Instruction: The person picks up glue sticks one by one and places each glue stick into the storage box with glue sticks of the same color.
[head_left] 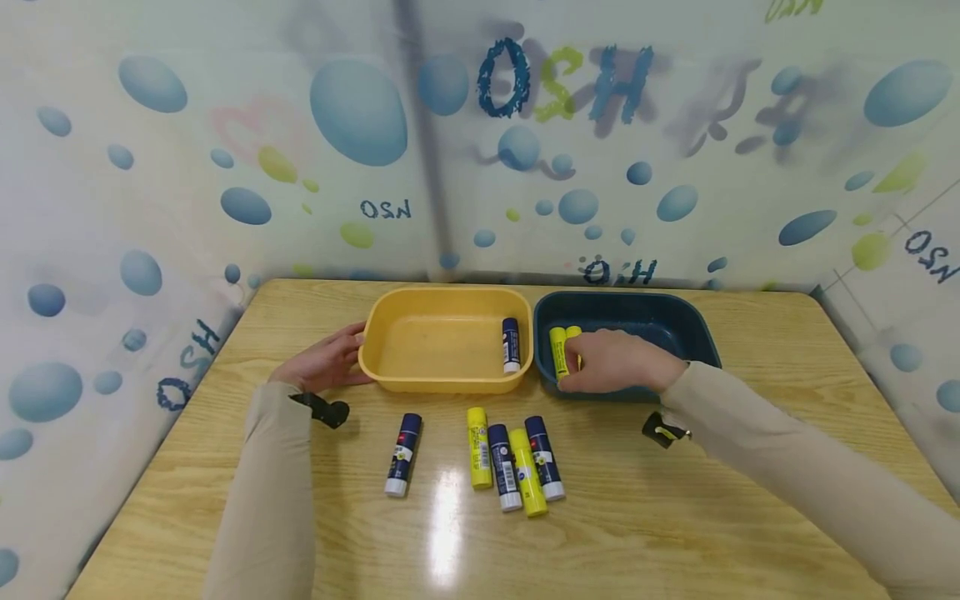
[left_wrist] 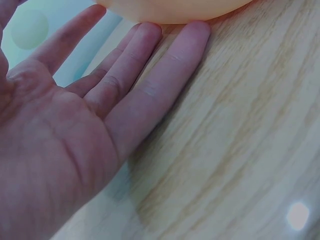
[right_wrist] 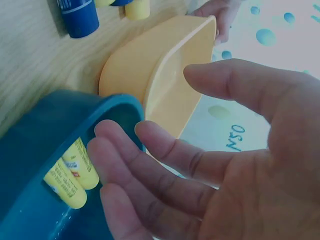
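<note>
The person's left arm point(head_left: 264, 492) stretches forward, and the left hand point(head_left: 327, 358) extends its fingers point(left_wrist: 155, 90) nearly straight and parted. The right arm point(head_left: 802, 458) slants inward from the right, farther from the left arm at the elbow end. The right hand point(head_left: 618, 360) bends its fingers gently, thumb point(right_wrist: 230, 82) well apart from them, grasping nothing.

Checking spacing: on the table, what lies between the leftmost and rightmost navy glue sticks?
In the head view, left to right: bare table, a yellow stick, a navy stick, then a second yellow stick.
</note>
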